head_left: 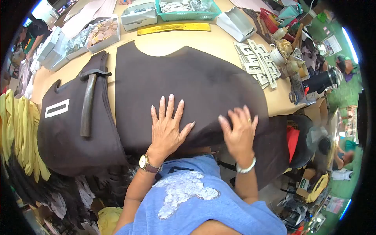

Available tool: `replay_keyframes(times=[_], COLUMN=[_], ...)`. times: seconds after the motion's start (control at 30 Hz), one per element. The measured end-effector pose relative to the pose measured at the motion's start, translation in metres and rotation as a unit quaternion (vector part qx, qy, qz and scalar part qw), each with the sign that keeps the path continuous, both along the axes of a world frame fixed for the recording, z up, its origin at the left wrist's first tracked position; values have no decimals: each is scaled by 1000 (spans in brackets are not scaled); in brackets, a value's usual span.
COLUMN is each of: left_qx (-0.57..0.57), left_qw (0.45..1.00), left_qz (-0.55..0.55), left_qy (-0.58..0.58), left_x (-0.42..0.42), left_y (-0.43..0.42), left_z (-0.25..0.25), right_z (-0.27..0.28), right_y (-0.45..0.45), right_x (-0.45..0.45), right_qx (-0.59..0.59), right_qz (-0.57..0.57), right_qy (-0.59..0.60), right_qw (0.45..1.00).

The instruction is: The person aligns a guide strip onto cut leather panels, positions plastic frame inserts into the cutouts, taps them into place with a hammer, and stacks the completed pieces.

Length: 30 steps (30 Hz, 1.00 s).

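Observation:
A large dark brown fabric piece (156, 74) lies spread over the tan table. My left hand (167, 125) rests flat on it near the table's front edge, fingers spread, holding nothing. Over the fabric's right part is my right hand (239, 131), slightly blurred, its fingers apart and bent; nothing shows in it, and whether it touches the cloth I cannot tell. To the left, a hammer (87, 105) and a white rectangular frame (57, 108) lie on a stack of dark fabric pieces (103, 133).
White slotted templates (258, 62) lie at the right, near a black cylindrical object (321, 81) and scissors (293, 97). A yellow bar (173, 28), a teal basket (188, 15) and boxes of small parts (103, 33) line the back. Yellow cloth (19, 129) hangs at the left.

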<state>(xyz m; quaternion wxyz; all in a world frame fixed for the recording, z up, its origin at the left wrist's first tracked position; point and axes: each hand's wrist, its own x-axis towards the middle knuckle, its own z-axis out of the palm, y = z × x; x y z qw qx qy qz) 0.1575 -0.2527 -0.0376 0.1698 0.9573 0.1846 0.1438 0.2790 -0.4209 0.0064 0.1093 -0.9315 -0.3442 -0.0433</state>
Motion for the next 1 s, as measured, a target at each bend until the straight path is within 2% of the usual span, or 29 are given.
replay_keyframes(times=[0.13,0.27,0.37,0.47,0.5,0.6,0.73,0.8,0.87,0.97,1.0], left_qx=[11,11,4,-5,-7,-12,-15,-23,-34,-25,-23], left_qw=[1000,1000,1000,1000,1000,1000,1000,1000,999,1000,1000], left_qz=[-14,-8,-4,-4,-3,-4,-7,-9,-11,-6,-6], left_qy=[1,-13,-18,-16,-17,-14,-1,4,6,16,14], left_x=[-9,-9,-9,-10,-10,-9,-8,-8,-7,-8,-7], left_y=[-1,-1,-1,-1,-1,-1,0,0,1,1,2], left_z=[2,4,5,5,5,6,7,6,5,8,6], right_z=[10,3,-16,15,23,60,79,80,106,91,88], right_y=[53,142,196,224,224,221,211,213,210,222,226], right_x=[75,134,158,160,159,154,170,191,188,219,225], right_qx=[112,89,86,-132,-96,-283,-401,-422,-407,-369,-346], right_qz=[134,327,413,392,432,387,396,389,353,326,321], right_qy=[-74,-31,63,188,210,208,97,46,9,-195,-206], right_qw=[982,940,904,891,872,853,820,817,842,848,857])
